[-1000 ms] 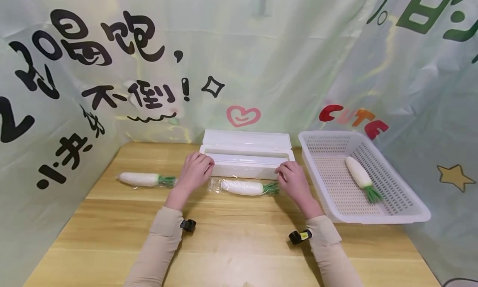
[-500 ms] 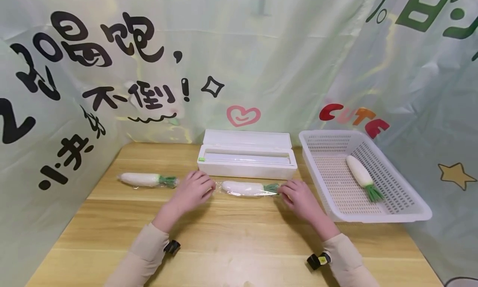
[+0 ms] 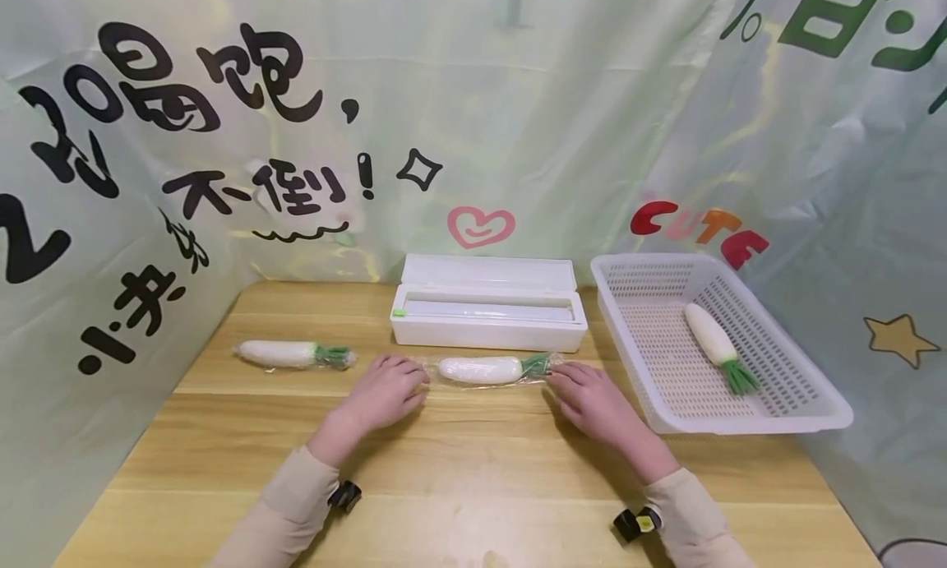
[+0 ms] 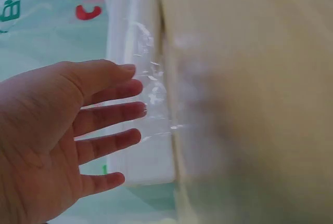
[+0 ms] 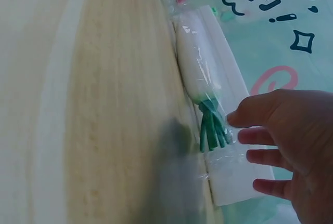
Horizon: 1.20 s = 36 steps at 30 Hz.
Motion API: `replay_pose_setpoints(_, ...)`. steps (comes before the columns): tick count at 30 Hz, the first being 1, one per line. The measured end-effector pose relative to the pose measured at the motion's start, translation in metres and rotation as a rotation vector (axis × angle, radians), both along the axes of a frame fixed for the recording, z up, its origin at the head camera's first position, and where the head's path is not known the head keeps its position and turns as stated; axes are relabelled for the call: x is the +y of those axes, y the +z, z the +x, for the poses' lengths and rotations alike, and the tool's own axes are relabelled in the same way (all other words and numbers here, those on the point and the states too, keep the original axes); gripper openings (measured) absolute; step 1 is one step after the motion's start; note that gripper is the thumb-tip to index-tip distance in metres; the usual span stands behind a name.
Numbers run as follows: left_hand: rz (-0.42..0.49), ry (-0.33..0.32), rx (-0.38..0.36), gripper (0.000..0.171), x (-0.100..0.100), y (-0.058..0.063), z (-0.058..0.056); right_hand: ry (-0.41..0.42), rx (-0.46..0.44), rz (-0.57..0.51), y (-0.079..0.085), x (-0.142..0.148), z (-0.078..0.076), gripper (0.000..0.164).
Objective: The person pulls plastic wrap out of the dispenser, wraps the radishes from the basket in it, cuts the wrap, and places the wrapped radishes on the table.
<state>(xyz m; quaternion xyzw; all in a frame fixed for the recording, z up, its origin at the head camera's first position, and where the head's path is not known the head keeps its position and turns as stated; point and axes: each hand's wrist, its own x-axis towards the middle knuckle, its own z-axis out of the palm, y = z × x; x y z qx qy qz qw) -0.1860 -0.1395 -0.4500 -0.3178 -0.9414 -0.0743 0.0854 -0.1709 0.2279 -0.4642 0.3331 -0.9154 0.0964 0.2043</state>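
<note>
A white radish with green leaves [image 3: 481, 371], loosely covered in clear plastic film [image 4: 151, 89], lies crosswise in the middle of the wooden table. At its root end is my left hand [image 3: 388, 390], fingers spread and slightly bent; in the left wrist view the fingertips overlap the film's edge. By the leaves, my right hand [image 3: 594, 399] has its fingers apart and relaxed, with fingertips right at the film's end. The right wrist view shows the leaves [image 5: 210, 125] under the film, just beside the thumb. Neither hand grips anything.
Behind the radish stands a white cling film box [image 3: 488, 334], its lid raised. Another film-wrapped radish [image 3: 277, 354] lies to the left. On the right, a white perforated basket [image 3: 651, 387] contains an unwrapped radish [image 3: 710, 335]. A printed cloth [image 3: 555, 140] hangs behind the table.
Both hands have come down and back from the box's front to the two ends of the middle radish. Their fingers have loosened, and the film around the leaves lies differently.
</note>
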Motion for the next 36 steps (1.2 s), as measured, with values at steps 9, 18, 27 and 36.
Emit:
replay_pose_setpoints(9, 0.09, 0.141, -0.006, 0.03, 0.01, 0.022, -0.014, -0.118, -0.057, -0.091, 0.014, -0.004, -0.015, 0.046)
replay_pose_setpoints(18, 0.007, 0.225, -0.229, 0.049, 0.015, 0.014, -0.031, -0.221, -0.225, -0.052, 0.002, -0.01, -0.034, 0.063)
replay_pose_setpoints(27, 0.039, 0.183, -0.241, 0.046, 0.016, -0.003, -0.031, -0.291, -0.16, 0.036, -0.006, -0.017, -0.031, 0.047)
replay_pose_setpoints(36, 0.053, 0.175, -0.126, 0.021, 0.017, -0.007, -0.032, -0.269, -0.087, 0.045, -0.006, -0.017, -0.027, 0.013)
